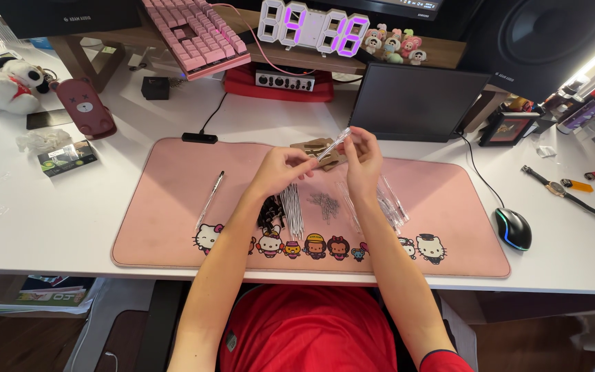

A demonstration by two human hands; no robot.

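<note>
Both hands pinch one clear pen barrel above the pink desk mat.

Near: metal refills (292, 210) and springs (324, 204) on mat (173, 207). Left hand (280, 169) fingertips grip barrel's (333, 144) lower end; right hand (363, 158) fingers close on its upper part, barrel tilted between them. Beyond: dark tablet (414, 102).

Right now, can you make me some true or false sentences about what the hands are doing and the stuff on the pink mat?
1. Both hands hold one clear pen barrel between them. True: the left hand and the right hand pinch it above the pink mat.
2. A finished pen lies on the mat to the left of the hands. True.
3. The computer mouse sits on the pink mat. False: it sits on the white desk, right of the mat.
4. The pink keyboard lies under the hands. False: it is propped up at the back of the desk.
</note>
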